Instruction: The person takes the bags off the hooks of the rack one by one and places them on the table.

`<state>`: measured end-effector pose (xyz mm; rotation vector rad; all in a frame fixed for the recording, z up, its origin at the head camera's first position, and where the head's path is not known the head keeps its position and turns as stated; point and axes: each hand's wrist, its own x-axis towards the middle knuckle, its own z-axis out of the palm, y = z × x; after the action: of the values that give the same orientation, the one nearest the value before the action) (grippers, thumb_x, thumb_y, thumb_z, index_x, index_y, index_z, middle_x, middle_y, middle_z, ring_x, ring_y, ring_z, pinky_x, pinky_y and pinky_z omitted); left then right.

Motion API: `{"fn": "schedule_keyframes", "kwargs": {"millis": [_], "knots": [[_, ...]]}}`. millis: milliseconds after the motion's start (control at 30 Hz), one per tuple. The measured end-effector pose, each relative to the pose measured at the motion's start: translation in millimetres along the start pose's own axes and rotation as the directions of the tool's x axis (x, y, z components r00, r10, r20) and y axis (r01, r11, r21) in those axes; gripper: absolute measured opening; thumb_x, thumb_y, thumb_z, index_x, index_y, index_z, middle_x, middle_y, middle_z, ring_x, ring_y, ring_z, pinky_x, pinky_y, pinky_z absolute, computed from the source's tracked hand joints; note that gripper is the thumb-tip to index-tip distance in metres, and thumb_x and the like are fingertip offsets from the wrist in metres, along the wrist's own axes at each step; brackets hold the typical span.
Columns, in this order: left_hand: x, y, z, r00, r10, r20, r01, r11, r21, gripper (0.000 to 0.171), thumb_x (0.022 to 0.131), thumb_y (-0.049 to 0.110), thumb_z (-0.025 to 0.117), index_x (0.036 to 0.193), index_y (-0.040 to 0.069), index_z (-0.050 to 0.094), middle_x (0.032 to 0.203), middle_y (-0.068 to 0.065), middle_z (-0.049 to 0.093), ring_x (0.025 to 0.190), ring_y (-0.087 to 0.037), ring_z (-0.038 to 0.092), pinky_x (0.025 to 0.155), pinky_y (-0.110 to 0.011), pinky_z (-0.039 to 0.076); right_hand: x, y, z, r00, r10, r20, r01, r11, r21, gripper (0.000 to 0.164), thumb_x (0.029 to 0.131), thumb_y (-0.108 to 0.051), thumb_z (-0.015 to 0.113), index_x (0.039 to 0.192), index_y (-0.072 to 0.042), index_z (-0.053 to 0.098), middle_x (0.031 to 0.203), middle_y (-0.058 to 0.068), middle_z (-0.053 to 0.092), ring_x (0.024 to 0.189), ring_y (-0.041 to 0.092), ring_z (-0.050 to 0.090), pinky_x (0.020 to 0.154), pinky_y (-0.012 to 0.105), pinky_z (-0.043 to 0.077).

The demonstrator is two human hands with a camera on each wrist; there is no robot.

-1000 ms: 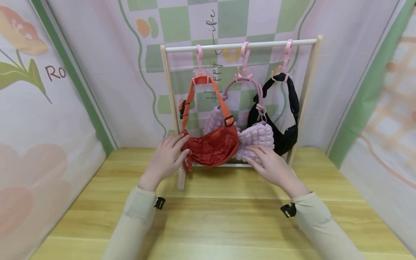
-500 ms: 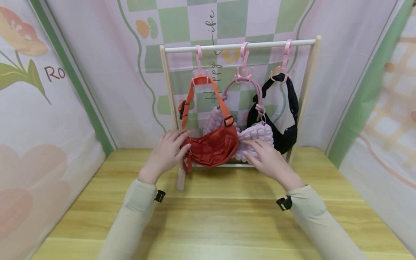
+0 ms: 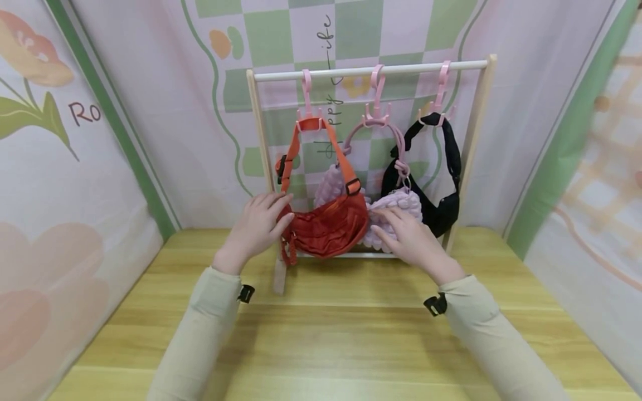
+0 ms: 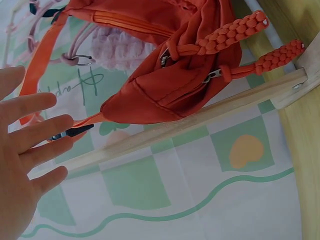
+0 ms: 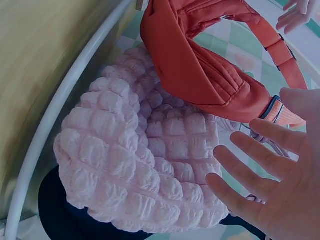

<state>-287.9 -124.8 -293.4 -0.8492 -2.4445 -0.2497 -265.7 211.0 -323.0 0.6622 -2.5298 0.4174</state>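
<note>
A red waist bag (image 3: 331, 225) hangs by its orange strap from the left pink hook. Beside it, partly behind it, a puffy lilac bag (image 3: 403, 203) hangs from the middle hook. My left hand (image 3: 258, 223) is at the red bag's left end; in the left wrist view its fingers (image 4: 40, 135) are spread, with nothing held. My right hand (image 3: 413, 239) is in front of the lilac bag, its fingers (image 5: 260, 160) extended and apart from the fabric in the right wrist view. Behind at the right, a black bag (image 3: 443, 214) hangs from the third hook.
A rack with a white top rail (image 3: 341, 72) and wooden side posts (image 3: 476, 128) stands on the wood-grain table (image 3: 321, 334). Pink hooks (image 3: 377, 94) hang from the rail. Patterned cloth (image 3: 120, 184) stands behind and on both sides.
My left hand has moved slightly up along the red bag's left end. My right hand has shifted a little left and up across the lilac bag. The bags hang as before.
</note>
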Motion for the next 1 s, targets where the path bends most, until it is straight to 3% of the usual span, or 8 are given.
{"fn": "schedule_keyframes", "kwargs": {"millis": [200, 533, 833, 1000], "knots": [[6.4, -1.6, -3.0, 1.000, 0.003, -0.006, -0.003, 1.000, -0.004, 0.046, 0.099, 0.036, 0.047, 0.138, 0.012, 0.049, 0.136, -0.012, 0.051, 0.126, -0.030, 0.046, 0.107, -0.049, 0.032, 7.9, 0.8, -0.1, 1.000, -0.005, -0.014, 0.005, 1.000, 0.010, 0.038, 0.097, -0.033, 0.053, 0.125, -0.008, 0.058, 0.123, 0.014, 0.059, 0.111, 0.034, 0.057, 0.085, 0.053, 0.049], [15.6, -3.9, -9.5, 1.000, 0.014, -0.011, -0.014, 1.000, -0.005, 0.045, 0.098, 0.032, 0.049, 0.138, 0.011, 0.049, 0.137, -0.011, 0.052, 0.126, -0.029, 0.046, 0.110, -0.047, 0.030, 18.8, 1.0, -2.6, 1.000, 0.007, 0.028, -0.008, 0.999, 0.038, 0.043, 0.098, -0.035, 0.051, 0.130, -0.007, 0.054, 0.125, 0.017, 0.057, 0.116, 0.036, 0.053, 0.095, 0.053, 0.044], [21.4, -9.1, -14.7, 0.999, 0.012, -0.048, -0.013, 1.000, -0.018, 0.043, 0.100, 0.033, 0.044, 0.137, 0.011, 0.050, 0.136, -0.011, 0.053, 0.126, -0.029, 0.046, 0.108, -0.047, 0.033, 32.4, -3.0, -6.4, 1.000, 0.011, 0.028, -0.015, 0.992, 0.128, 0.044, 0.097, -0.035, 0.051, 0.130, -0.006, 0.054, 0.121, 0.015, 0.057, 0.105, 0.031, 0.059, 0.090, 0.048, 0.047], [25.3, -11.4, -18.1, 1.000, 0.003, -0.029, -0.003, 1.000, -0.016, 0.044, 0.100, 0.034, 0.044, 0.138, 0.012, 0.049, 0.137, -0.011, 0.052, 0.128, -0.029, 0.045, 0.109, -0.048, 0.031, 38.0, -3.1, -8.3, 1.000, -0.004, 0.024, 0.001, 0.992, 0.129, 0.043, 0.099, -0.032, 0.050, 0.130, -0.004, 0.054, 0.119, 0.017, 0.057, 0.103, 0.032, 0.059, 0.089, 0.049, 0.048]]}}
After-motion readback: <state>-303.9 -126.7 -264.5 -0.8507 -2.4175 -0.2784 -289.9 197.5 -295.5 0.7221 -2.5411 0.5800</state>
